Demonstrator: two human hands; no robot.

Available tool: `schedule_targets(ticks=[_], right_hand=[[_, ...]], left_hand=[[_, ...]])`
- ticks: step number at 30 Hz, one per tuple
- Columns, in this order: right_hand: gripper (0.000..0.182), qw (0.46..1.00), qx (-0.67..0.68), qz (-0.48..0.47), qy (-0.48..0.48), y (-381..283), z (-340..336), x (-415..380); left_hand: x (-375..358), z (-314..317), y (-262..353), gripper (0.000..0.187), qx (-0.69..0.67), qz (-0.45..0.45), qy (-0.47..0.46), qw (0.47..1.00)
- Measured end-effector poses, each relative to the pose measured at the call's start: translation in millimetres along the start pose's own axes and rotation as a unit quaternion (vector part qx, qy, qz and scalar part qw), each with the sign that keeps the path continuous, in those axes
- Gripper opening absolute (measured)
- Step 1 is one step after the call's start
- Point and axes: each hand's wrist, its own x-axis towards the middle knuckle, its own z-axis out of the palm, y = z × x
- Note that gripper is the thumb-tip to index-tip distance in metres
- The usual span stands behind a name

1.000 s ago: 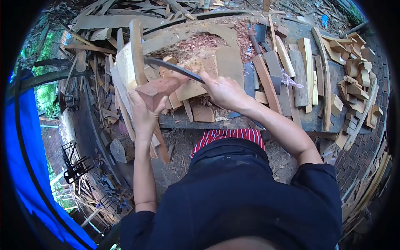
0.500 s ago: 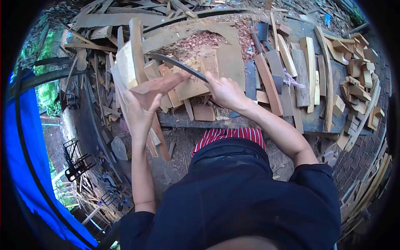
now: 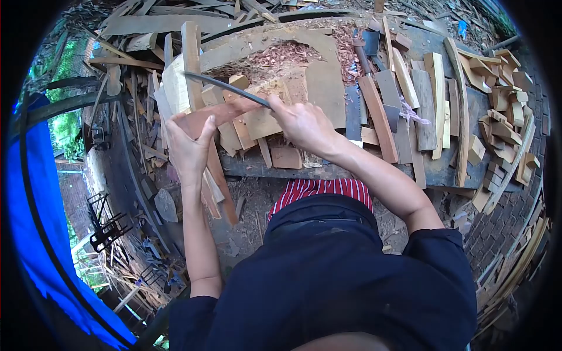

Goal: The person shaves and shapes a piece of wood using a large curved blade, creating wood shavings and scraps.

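Observation:
My left hand (image 3: 192,149) grips the near-left end of a reddish-brown wood block (image 3: 218,114), thumb up along its side. The block's far end reaches right over the pale boards of the bench. My right hand (image 3: 307,128) is closed round one end of a long, dark, narrow blade-like tool (image 3: 225,88), its grip hidden in the fist. The blade slants up and left across the block, overlapping its right end in this view, and its tip lies over a pale upright piece of wood.
Reddish shavings (image 3: 287,54) cover the back of the workbench (image 3: 263,170). A saw blade (image 3: 353,114) and several wooden strips lie to the right, with a pile of cut blocks (image 3: 506,111) beyond. An upright wooden post (image 3: 191,64) stands behind my left hand.
My right hand and the dark tool have moved left, the tip reaching further over the upright wood. My left hand has shifted slightly left and up, and the block lies flatter.

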Motion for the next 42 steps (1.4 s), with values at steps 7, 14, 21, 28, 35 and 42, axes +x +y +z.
schedule_targets(ticks=[7, 14, 21, 28, 35, 42], right_hand=[[0.028, 0.998, 0.037, -0.010, 0.047, -35.8, -21.3, 0.4], [0.033, 0.994, -0.036, 0.096, -0.048, 37.7, 22.4, -20.5], [0.030, 0.995, 0.066, -0.025, 0.077, -40.1, -22.1, 8.0], [0.030, 1.000, 0.006, -0.004, -0.005, -2.0, 27.1, 4.0], [0.021, 0.993, 0.082, -0.034, 0.079, -71.0, -44.4, 16.7], [0.020, 0.994, -0.031, 0.082, -0.060, 48.1, 27.0, -4.1]], left_hand=[[0.7, -6.7, 17.3, 0.072, 0.063, 0.024, -0.001, 0.998], [4.7, 0.3, -20.4, 0.077, 0.010, -0.038, -0.019, 0.999], [-4.0, -4.2, -1.1, 0.079, 0.119, -0.037, 0.008, 0.992], [3.5, -11.5, 4.3, 0.083, 0.165, -0.084, -0.036, 0.982], [0.3, -13.3, 16.5, 0.085, 0.205, 0.011, -0.004, 0.979], [-1.4, -21.3, 5.8, 0.086, 0.181, 0.011, -0.051, 0.982]])
